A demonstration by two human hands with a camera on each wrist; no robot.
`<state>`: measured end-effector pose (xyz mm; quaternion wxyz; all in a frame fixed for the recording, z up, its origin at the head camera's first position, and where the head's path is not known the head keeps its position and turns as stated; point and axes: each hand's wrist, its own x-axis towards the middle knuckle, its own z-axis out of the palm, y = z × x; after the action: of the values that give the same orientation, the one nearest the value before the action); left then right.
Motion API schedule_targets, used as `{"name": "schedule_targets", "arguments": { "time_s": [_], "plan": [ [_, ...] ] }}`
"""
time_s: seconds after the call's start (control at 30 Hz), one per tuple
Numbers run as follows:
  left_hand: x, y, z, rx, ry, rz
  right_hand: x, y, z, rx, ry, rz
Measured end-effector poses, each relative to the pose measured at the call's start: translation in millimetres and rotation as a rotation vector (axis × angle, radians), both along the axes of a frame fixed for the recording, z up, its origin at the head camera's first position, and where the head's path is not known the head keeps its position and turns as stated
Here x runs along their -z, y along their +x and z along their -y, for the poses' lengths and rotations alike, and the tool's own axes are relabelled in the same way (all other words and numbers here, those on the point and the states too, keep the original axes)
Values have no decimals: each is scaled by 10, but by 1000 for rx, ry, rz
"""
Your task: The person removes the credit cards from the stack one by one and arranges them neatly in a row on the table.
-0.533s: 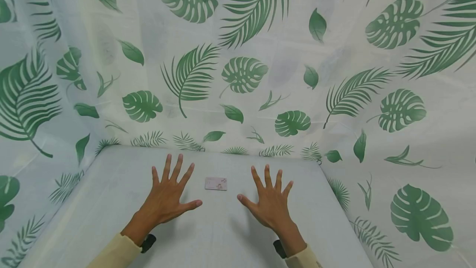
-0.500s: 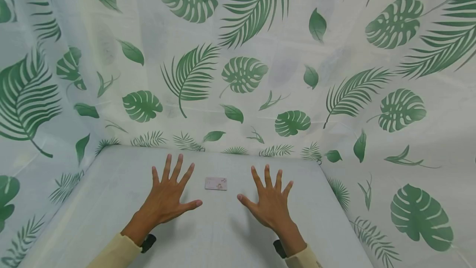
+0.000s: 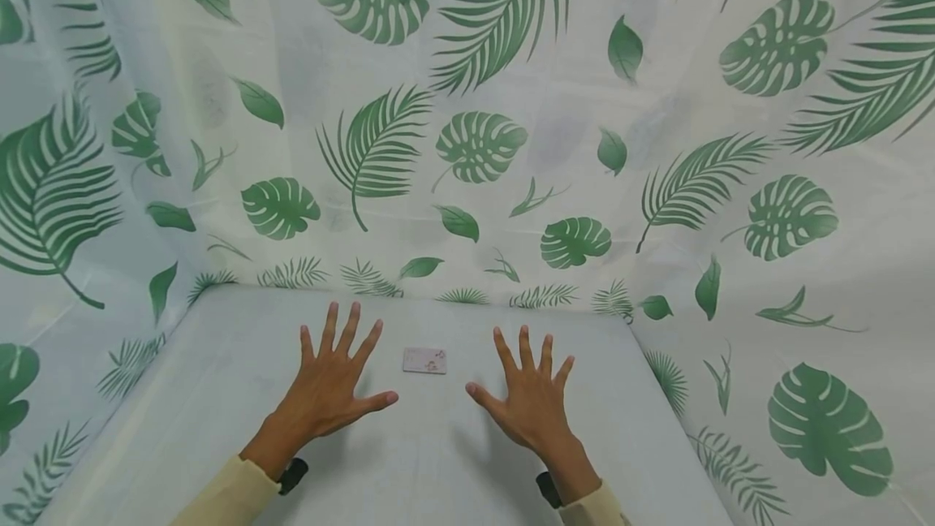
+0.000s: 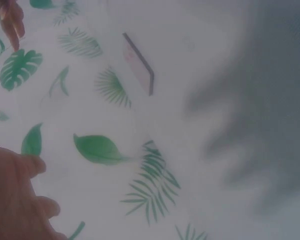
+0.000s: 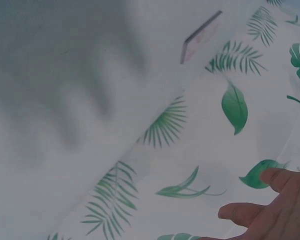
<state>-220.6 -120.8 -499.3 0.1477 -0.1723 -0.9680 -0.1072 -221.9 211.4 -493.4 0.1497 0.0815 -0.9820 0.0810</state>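
A small, thin pale-pink rectangle with red flower print [image 3: 424,360] lies flat on the white table [image 3: 424,461], between the hands in the head view. Its darker edge shows in both wrist views. My left hand [image 3: 329,392] hovers to its left, fingers spread and straight, palm down, holding nothing. On the other side my right hand [image 3: 532,403] is held the same way, fingers spread and thumb pointing inward. Both thumbs stop short of the printed rectangle. Soft shadows of the hands fall on the table below.
A white curtain with green leaf print [image 3: 497,185] rises behind the table's far edge and along both sides. Each wrist wears a black strap or camera, with cream sleeves [image 3: 230,493] behind.
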Motion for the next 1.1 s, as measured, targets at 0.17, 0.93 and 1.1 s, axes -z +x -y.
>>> {"name": "schedule_targets", "arguments": {
  "time_s": [0.17, 0.93, 1.1],
  "plan": [
    [10, -20, 5, -1, -2, -1, 33, -47, -4, -11, 3, -13],
    [310, -322, -135, 15, 260, -73, 288, -304, 141, -136, -463, -46],
    [376, -406, -198, 6, 329, -101, 355, -375, 199, -141, -505, -45]
  ]
}}
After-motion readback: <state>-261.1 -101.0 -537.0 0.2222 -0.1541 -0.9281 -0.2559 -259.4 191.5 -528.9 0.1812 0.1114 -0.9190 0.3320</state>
